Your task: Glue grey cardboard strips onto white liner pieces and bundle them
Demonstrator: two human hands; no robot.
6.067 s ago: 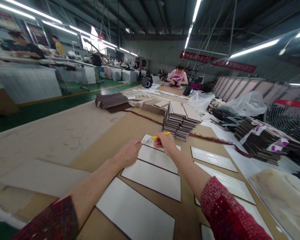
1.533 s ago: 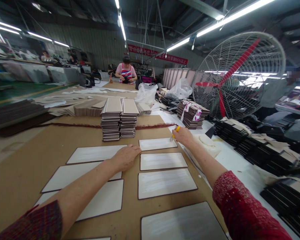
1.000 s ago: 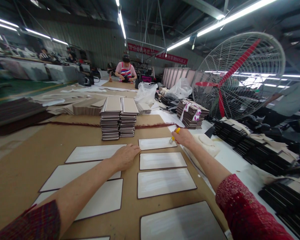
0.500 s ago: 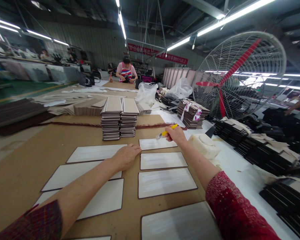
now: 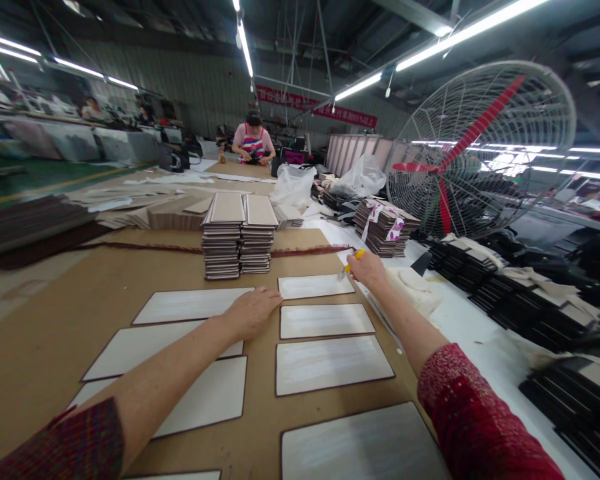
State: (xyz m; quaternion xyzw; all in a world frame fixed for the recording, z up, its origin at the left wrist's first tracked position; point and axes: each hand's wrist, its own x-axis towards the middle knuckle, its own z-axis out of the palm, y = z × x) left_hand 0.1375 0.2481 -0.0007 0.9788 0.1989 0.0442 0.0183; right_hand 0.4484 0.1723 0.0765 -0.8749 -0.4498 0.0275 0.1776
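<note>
My right hand [image 5: 368, 269] grips a brush [image 5: 353, 262] with a yellow handle, its bristles on the right end of a white, dark-edged panel [image 5: 310, 287]. At that panel's left edge rests my left hand [image 5: 255, 312], palm down with fingers stretched out and holding nothing. My left forearm crosses over a column of similar panels [image 5: 207, 393]. Nearer to me, below the brushed panel, lie more panels [image 5: 335, 365] with wet-looking white streaks. All of them lie flat on brown board [image 5: 263, 427].
Two stacks of panels [image 5: 223, 247] stand beyond my left hand. A tied bundle [image 5: 386, 228] and a crumpled off-white lump [image 5: 414, 288] are to the right. Black stacked pieces [image 5: 515, 293] and a large caged fan [image 5: 480, 150] line the right side. A co-worker [image 5: 253, 141] stands at the far end.
My right hand and the brush have moved right along the panel, from near its middle to its right end. My left hand has stayed at the panel's left edge.
</note>
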